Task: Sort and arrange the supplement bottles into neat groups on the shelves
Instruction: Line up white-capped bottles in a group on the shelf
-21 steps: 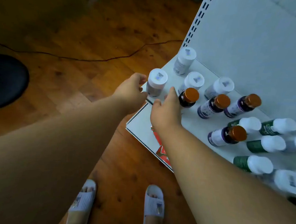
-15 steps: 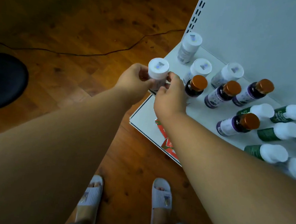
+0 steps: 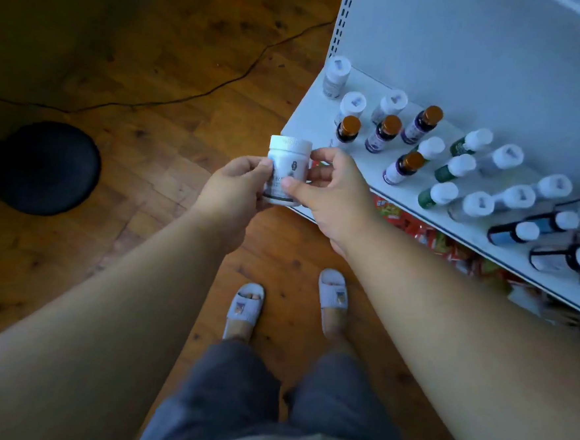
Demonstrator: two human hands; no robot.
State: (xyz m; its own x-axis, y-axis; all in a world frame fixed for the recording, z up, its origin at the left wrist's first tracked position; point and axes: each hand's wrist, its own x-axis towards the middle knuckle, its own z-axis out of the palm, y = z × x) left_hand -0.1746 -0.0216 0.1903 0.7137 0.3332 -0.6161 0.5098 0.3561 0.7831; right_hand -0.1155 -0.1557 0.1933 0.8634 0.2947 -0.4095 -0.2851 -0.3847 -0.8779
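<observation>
One white jar (image 3: 288, 170) with a white lid is held upright off the left front corner of the white shelf (image 3: 302, 124), gripped by the left hand (image 3: 230, 188) and the right hand (image 3: 331, 192) from either side. Brown-capped bottles (image 3: 348, 129) and white-capped bottles (image 3: 353, 109) stand on the shelf nearby.

Glossy wood floor (image 3: 161, 73), matt shelf (image 3: 486, 240)

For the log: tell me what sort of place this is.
Probably a small shop or a mock retail setup: a white slotted display shelf holds rows of supplement bottles, snack packets sit below it, and the floor is wood.
</observation>
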